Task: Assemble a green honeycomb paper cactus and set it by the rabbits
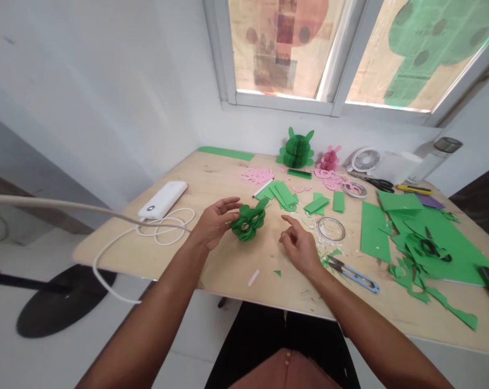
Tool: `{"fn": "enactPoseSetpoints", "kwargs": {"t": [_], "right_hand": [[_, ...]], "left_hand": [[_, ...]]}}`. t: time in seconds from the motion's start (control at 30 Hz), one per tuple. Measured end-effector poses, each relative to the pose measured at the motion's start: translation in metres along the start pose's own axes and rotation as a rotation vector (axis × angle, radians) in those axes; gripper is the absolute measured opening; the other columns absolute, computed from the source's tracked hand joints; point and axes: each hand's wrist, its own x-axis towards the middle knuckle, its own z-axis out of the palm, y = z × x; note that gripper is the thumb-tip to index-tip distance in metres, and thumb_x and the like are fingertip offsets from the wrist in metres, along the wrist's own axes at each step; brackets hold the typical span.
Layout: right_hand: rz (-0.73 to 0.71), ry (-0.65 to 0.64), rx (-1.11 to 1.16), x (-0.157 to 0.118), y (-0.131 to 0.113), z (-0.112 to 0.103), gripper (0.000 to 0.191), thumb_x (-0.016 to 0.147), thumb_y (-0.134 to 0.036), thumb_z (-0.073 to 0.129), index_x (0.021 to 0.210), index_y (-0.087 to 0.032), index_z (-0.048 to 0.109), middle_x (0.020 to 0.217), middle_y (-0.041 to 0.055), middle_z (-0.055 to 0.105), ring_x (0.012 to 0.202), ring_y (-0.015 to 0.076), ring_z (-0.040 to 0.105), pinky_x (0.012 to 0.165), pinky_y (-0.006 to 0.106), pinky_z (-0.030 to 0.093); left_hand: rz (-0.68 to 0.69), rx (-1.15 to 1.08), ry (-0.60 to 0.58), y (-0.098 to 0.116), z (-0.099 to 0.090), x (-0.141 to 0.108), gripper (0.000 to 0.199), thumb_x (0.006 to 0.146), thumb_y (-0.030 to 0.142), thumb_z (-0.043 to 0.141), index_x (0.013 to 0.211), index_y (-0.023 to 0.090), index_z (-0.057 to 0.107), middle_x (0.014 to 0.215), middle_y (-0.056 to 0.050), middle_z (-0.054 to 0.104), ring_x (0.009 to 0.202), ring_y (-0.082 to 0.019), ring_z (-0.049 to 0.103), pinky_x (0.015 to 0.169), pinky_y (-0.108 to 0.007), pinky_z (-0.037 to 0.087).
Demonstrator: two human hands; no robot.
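A small folded green paper honeycomb figure point(248, 222), with leaf-like tips at its top right, is on the table in front of me. My left hand point(218, 221) is at its left side, fingers spread, the fingertips at the paper's edge. I see no firm grip there. To the right of the figure and apart from it, my right hand point(299, 243) hovers over the table with fingers loosely bent and nothing in them. A white paper strip point(253, 277) and a small green paper scrap point(277, 273) lie nearer to me. Blue-handled thread snips point(355, 274) lie beside my right forearm.
Behind are green paper rectangles point(283, 194), pink cut-outs point(256, 175), a finished green figure point(296, 150) and a pink one point(329, 158). Tape rolls point(331, 229), black scissors point(380, 183) and green sheets point(450, 243) lie right. A white power bank point(163, 199) with cable stands left.
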Motion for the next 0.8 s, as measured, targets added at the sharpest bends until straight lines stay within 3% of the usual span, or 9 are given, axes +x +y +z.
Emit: {"fn": "enactPoseSetpoints", "kwargs": {"t": [0.17, 0.33, 0.47, 0.67, 0.8], "right_hand": [[0.086, 0.028, 0.254, 0.004, 0.001, 0.001, 0.043, 0.081, -0.026, 0.056, 0.124, -0.021, 0.054, 0.086, 0.0035, 0.069, 0.072, 0.0161, 0.061, 0.066, 0.028, 0.047], [0.142, -0.025, 0.602, 0.006, 0.003, 0.004, 0.068, 0.077, -0.036, 0.069, 0.138, -0.027, 0.040, 0.115, 0.0091, 0.063, 0.100, 0.0211, 0.061, 0.080, 0.034, 0.050], [0.156, -0.052, 0.801, 0.007, 0.003, 0.005, 0.085, 0.072, -0.041, 0.075, 0.144, -0.030, 0.030, 0.116, 0.0074, 0.061, 0.112, 0.0233, 0.057, 0.086, 0.037, 0.049], [0.175, 0.041, 0.811, 0.008, 0.003, 0.009, 0.095, 0.067, -0.038, 0.077, 0.146, -0.029, 0.024, 0.098, 0.0025, 0.064, 0.086, 0.0189, 0.063, 0.071, 0.031, 0.051], [0.135, 0.167, 0.643, 0.008, 0.003, 0.009, 0.090, 0.071, -0.034, 0.073, 0.146, -0.028, 0.023, 0.097, 0.0031, 0.065, 0.090, 0.0195, 0.063, 0.069, 0.030, 0.049]], "left_hand": [[-0.091, -0.258, -0.136, -0.005, 0.009, -0.002, 0.043, 0.060, 0.010, 0.077, 0.101, 0.018, 0.066, 0.094, -0.004, 0.069, 0.077, -0.017, 0.066, 0.066, -0.029, 0.054], [-0.136, -0.371, -0.250, -0.016, 0.025, -0.003, 0.037, 0.066, 0.009, 0.073, 0.101, 0.019, 0.066, 0.088, -0.001, 0.071, 0.072, -0.013, 0.066, 0.066, -0.023, 0.054], [-0.132, -0.384, -0.311, -0.021, 0.037, -0.004, 0.036, 0.068, 0.011, 0.072, 0.102, 0.018, 0.065, 0.095, -0.003, 0.071, 0.080, -0.014, 0.067, 0.072, -0.024, 0.054], [-0.168, -0.301, -0.330, -0.027, 0.046, 0.001, 0.042, 0.067, 0.015, 0.073, 0.108, 0.020, 0.065, 0.094, -0.002, 0.072, 0.080, -0.015, 0.067, 0.073, -0.026, 0.053], [-0.151, -0.229, -0.311, -0.031, 0.050, 0.003, 0.039, 0.069, 0.022, 0.071, 0.108, 0.023, 0.065, 0.098, -0.003, 0.072, 0.086, -0.020, 0.068, 0.076, -0.031, 0.053]]}}
